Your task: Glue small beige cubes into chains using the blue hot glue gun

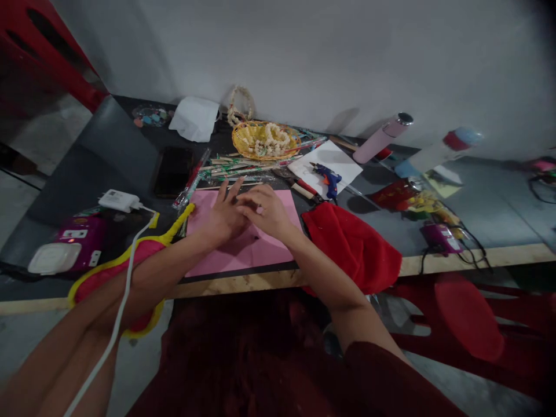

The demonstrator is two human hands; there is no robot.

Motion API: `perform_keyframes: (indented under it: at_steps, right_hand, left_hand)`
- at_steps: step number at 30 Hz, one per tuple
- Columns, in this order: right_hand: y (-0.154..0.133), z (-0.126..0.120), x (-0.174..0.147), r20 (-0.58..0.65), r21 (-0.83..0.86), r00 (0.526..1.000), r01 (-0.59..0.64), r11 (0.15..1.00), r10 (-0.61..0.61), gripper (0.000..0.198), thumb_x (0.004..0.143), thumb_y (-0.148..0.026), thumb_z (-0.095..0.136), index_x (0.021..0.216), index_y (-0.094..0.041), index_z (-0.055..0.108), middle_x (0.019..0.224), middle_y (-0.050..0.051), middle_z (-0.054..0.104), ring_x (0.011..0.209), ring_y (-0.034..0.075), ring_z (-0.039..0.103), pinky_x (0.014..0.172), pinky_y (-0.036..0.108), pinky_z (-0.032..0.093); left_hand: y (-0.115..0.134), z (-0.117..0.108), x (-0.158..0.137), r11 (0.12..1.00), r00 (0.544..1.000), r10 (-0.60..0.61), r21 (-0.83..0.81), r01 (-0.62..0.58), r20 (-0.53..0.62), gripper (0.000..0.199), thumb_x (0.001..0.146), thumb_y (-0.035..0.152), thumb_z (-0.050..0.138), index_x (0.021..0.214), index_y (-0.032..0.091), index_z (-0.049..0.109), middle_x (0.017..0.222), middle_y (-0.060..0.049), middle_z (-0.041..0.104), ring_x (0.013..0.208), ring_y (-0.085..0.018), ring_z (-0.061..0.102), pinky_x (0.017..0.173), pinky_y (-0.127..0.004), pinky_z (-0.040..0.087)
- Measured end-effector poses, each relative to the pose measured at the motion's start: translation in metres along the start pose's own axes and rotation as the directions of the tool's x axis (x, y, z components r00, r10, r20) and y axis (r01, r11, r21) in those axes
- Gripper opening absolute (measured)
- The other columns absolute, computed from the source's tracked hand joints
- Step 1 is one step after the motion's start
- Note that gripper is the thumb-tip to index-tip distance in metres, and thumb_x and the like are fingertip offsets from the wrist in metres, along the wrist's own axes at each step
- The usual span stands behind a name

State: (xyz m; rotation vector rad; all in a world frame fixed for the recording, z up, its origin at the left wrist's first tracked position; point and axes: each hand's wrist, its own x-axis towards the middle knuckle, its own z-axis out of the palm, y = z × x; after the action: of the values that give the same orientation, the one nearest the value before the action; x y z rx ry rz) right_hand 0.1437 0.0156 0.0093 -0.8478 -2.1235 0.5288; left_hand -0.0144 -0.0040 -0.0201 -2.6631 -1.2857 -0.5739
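Note:
Over a pink sheet of paper [278, 249], my two hands meet. My left hand [228, 214] is held palm down, with its fingers spread. Bent fingers and thumb of my right hand [267, 213] come together at the fingers of the left. Whatever may be between them is too small to make out. Under my left forearm lies a flat pink shape with a fuzzy yellow edge [180, 223]. A folded red cloth [351, 243] sits just right of the paper.
Behind the paper are wrapped sticks [230, 168], a yellow basket [245, 139] with a beaded string, pliers [302, 188] and a blue glue gun [329, 178]. A phone [174, 172] and charger [119, 200] lie left. A white cable crosses my left forearm. A pink flask [377, 142] stands right.

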Motion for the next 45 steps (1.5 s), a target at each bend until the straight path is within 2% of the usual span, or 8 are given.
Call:
perform_keyframes:
  at_steps: [8, 15, 19, 24, 33, 38, 41, 45]
  right_hand:
    - [0.014, -0.007, 0.000, -0.121, -0.043, 0.979, -0.168, 0.985, 0.162, 0.029, 0.096, -0.041, 0.044, 0.076, -0.022, 0.054, 0.079, 0.005, 0.058, 0.081, 0.019, 0.053, 0.077, 0.033, 0.043]
    - [0.051, -0.055, 0.004, -0.322, 0.667, 0.745, -0.260, 0.698, 0.585, 0.052, 0.094, -0.062, 0.036, 0.062, -0.024, 0.022, 0.052, -0.010, 0.019, 0.040, 0.008, 0.021, 0.060, 0.028, 0.048]
    - [0.044, -0.050, 0.000, -0.147, 0.701, 0.785, -0.347, 0.623, 0.602, 0.046, 0.084, -0.061, 0.058, 0.066, -0.023, 0.038, 0.055, -0.010, 0.034, 0.045, 0.006, 0.037, 0.062, 0.026, 0.050]
    - [0.023, -0.024, -0.007, 0.086, 0.496, 0.899, -0.412, 0.764, 0.429, 0.041, 0.076, -0.057, 0.070, 0.090, -0.020, 0.056, 0.080, -0.003, 0.058, 0.070, 0.010, 0.054, 0.063, 0.024, 0.046]
    - [0.022, -0.014, -0.012, -0.021, 0.246, 0.900, -0.417, 0.875, 0.435, 0.052, 0.095, -0.064, 0.031, 0.071, -0.022, 0.050, 0.063, -0.001, 0.056, 0.056, 0.011, 0.050, 0.052, 0.025, 0.039]
    - [0.039, -0.023, -0.009, -0.136, 0.500, 0.830, -0.415, 0.760, 0.542, 0.056, 0.091, -0.068, 0.036, 0.060, -0.022, 0.043, 0.049, -0.004, 0.044, 0.044, 0.009, 0.041, 0.045, 0.023, 0.036]
    - [0.040, -0.032, -0.006, -0.064, 0.732, 0.786, -0.382, 0.564, 0.615, 0.049, 0.087, -0.067, 0.049, 0.068, -0.023, 0.043, 0.053, -0.006, 0.046, 0.045, 0.008, 0.045, 0.047, 0.022, 0.043]
    - [0.025, -0.036, -0.005, 0.184, 0.828, 0.812, -0.432, 0.358, 0.554, 0.040, 0.083, -0.062, 0.060, 0.091, -0.023, 0.055, 0.093, 0.003, 0.071, 0.082, 0.015, 0.069, 0.080, 0.034, 0.058]
  left_hand:
    - [0.014, -0.020, 0.007, 0.994, 0.989, 0.108, -0.025, -0.106, 0.103, 0.039, 0.091, 0.018, 0.046, 0.127, 0.023, 0.060, 0.137, -0.009, 0.058, 0.147, -0.036, 0.021, 0.117, -0.067, 0.006]
    - [0.000, -0.021, 0.009, 0.999, 1.000, 0.019, -0.034, -0.020, -0.015, 0.036, 0.093, 0.026, 0.049, 0.127, 0.020, 0.060, 0.147, -0.013, 0.048, 0.144, -0.033, 0.031, 0.118, -0.061, 0.017]
    - [0.000, -0.023, 0.009, 0.999, 1.000, 0.001, -0.033, -0.002, -0.031, 0.037, 0.092, 0.026, 0.051, 0.128, 0.021, 0.059, 0.153, -0.014, 0.039, 0.145, -0.033, 0.027, 0.118, -0.060, 0.019]
    - [0.009, -0.028, 0.008, 0.997, 0.998, 0.067, -0.028, -0.067, 0.003, 0.039, 0.091, 0.022, 0.052, 0.130, 0.025, 0.057, 0.155, -0.012, 0.036, 0.147, -0.035, 0.023, 0.117, -0.066, 0.014]
    - [0.017, -0.025, 0.006, 0.984, 0.984, 0.170, -0.063, -0.167, 0.058, 0.054, 0.079, 0.018, 0.064, 0.132, 0.027, 0.055, 0.157, -0.013, 0.032, 0.148, -0.035, 0.019, 0.117, -0.068, 0.008]
    - [0.010, -0.023, 0.008, 0.973, 0.994, 0.094, -0.208, -0.103, -0.057, 0.039, 0.088, 0.024, 0.059, 0.126, 0.024, 0.059, 0.154, -0.014, 0.037, 0.145, -0.032, 0.030, 0.117, -0.060, 0.021]
    - [0.002, -0.019, 0.010, 0.875, 0.987, -0.121, -0.482, 0.054, -0.109, 0.046, 0.091, 0.038, 0.057, 0.132, 0.019, 0.053, 0.149, -0.017, 0.043, 0.139, -0.029, 0.040, 0.111, -0.051, 0.039]
    - [-0.003, -0.014, 0.013, 0.459, 0.951, -0.297, -0.861, 0.219, 0.084, 0.068, 0.087, 0.045, 0.061, 0.145, 0.021, 0.035, 0.152, -0.017, 0.037, 0.134, -0.027, 0.047, 0.100, -0.041, 0.051]
